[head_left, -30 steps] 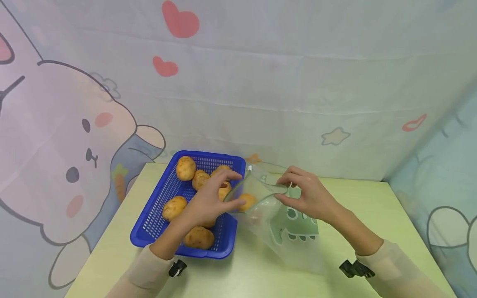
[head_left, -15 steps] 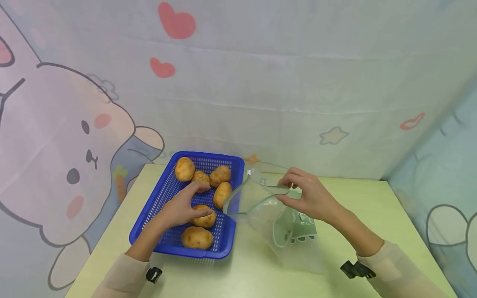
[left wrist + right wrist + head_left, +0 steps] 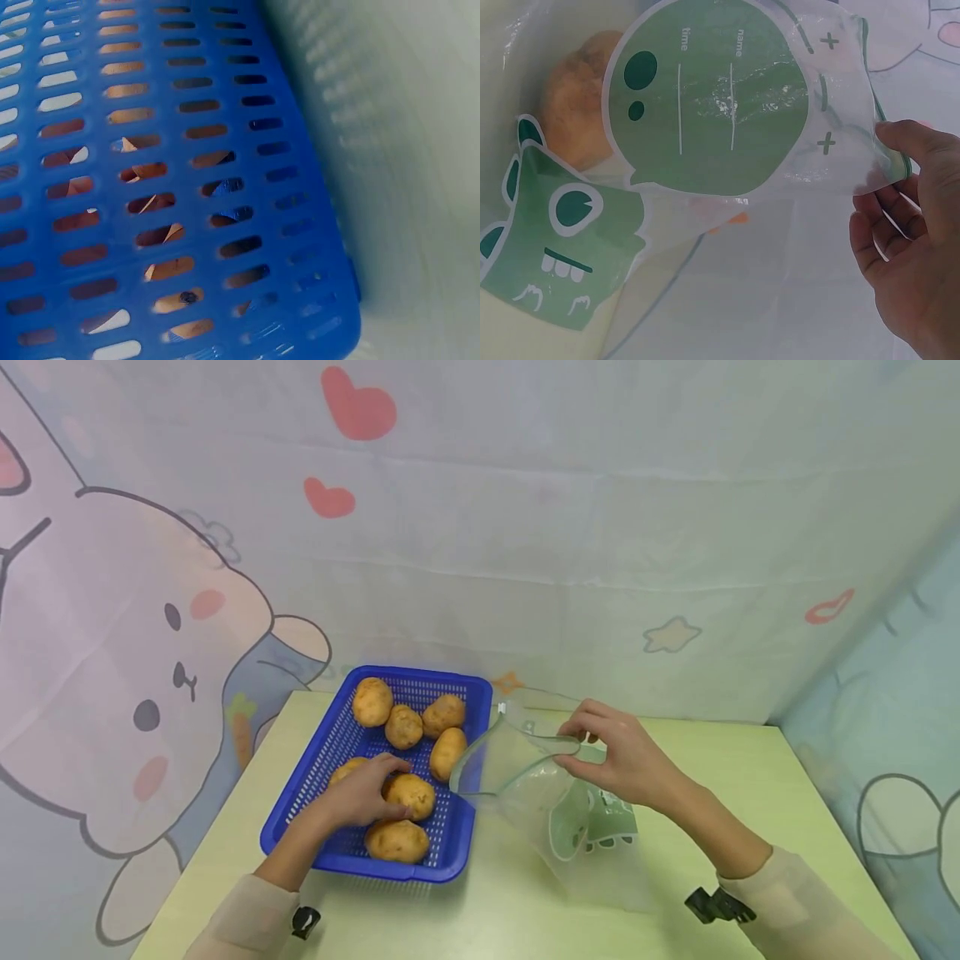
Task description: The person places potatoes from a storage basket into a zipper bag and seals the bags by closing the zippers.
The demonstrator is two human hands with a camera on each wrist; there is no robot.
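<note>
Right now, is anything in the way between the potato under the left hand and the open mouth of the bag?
Only the blue basket's right wall lies between the potato and the bag's mouth, which the right hand holds open. The left hand rests on that potato.

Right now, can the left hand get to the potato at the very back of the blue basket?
Probably yes. The left hand rests on a potato near the front of the blue basket; the back potato lies uncovered in the open-topped basket, with nothing between.

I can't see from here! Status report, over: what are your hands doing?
Left hand gripping a potato in the blue basket. Right hand pinching the clear bag open beside the basket. Nothing between them.
</note>
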